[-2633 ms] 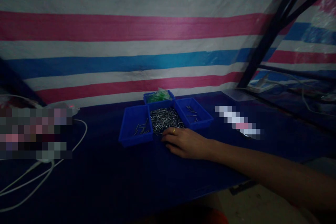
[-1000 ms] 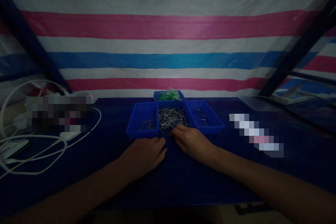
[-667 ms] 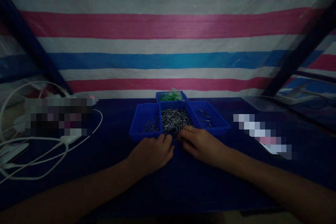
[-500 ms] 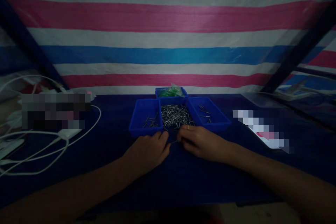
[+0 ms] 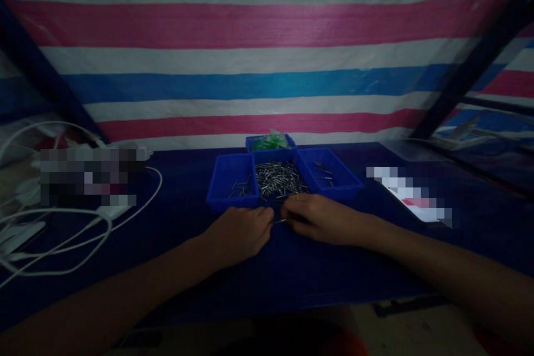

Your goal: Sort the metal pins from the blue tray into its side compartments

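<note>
A thin metal pin (image 5: pixel 280 221) spans the small gap between my two hands, just in front of the blue bins. My left hand (image 5: pixel 242 233) is closed, its fingertips at the pin's left end. The other end lies in the closed fingers of my right hand (image 5: pixel 323 217), which wears a ring. Directly beyond them, a heap of similar metal pins (image 5: pixel 279 178) fills the middle bin. A few pins lie in the left blue bin (image 5: pixel 212 186) and a few in the right blue bin (image 5: pixel 344 169). My fingers hide the pin's ends.
Behind the middle bin stands another blue bin (image 5: pixel 249 143) with a green plastic bag (image 5: pixel 271 140). White cables (image 5: pixel 161 178) loop over the blue table (image 5: pixel 292 278) at left. A lit phone-like screen (image 5: pixel 411 197), partly blurred out, lies at right. Striped sheeting (image 5: pixel 267 61) hangs behind.
My hands have come slightly closer together, and the pin between them shows more brightly and more level. The view has shifted and tilted a little. The bins keep their places on the table.
</note>
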Demonstrator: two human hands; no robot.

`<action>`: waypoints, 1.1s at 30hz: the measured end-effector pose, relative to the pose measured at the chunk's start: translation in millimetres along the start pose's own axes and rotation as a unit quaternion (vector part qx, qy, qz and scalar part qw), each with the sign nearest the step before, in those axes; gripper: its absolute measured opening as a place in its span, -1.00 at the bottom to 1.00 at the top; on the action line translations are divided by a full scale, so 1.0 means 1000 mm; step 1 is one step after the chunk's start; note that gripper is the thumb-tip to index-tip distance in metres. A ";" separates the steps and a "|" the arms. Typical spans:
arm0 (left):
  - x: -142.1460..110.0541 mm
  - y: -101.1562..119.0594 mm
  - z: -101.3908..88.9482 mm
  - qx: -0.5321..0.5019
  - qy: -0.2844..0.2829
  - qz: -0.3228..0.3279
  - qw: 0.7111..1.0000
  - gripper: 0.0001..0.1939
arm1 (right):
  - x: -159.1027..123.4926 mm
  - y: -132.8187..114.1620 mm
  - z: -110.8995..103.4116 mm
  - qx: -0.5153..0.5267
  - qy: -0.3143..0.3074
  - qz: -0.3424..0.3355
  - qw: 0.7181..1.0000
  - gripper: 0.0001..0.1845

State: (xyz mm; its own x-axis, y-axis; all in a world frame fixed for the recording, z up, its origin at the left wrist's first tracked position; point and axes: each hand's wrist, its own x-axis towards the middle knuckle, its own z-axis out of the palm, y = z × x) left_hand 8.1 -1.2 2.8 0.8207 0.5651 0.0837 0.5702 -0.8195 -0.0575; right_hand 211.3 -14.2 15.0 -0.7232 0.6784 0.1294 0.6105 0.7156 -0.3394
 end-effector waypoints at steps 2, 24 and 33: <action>0.001 0.000 0.001 0.001 0.005 -0.006 1.000 -0.86 | -0.001 0.000 0.001 -0.027 0.004 0.007 1.000 -0.90; 0.003 -0.006 0.004 -0.074 0.114 0.038 0.990 -0.79 | 0.002 -0.004 0.000 -0.014 0.001 -0.003 1.000 -0.79; 0.008 -0.011 0.010 -0.162 0.201 0.071 0.964 -0.80 | 0.002 0.002 -0.003 0.016 0.008 -0.015 1.000 -0.76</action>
State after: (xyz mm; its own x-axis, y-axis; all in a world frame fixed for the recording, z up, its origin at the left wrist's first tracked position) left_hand 8.3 13.0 -5.5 0.7722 0.4165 0.4798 0.3592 -0.9091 0.2110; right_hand 211.9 -11.2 17.2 -0.7355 0.6596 0.1548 0.5778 0.7299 -0.3652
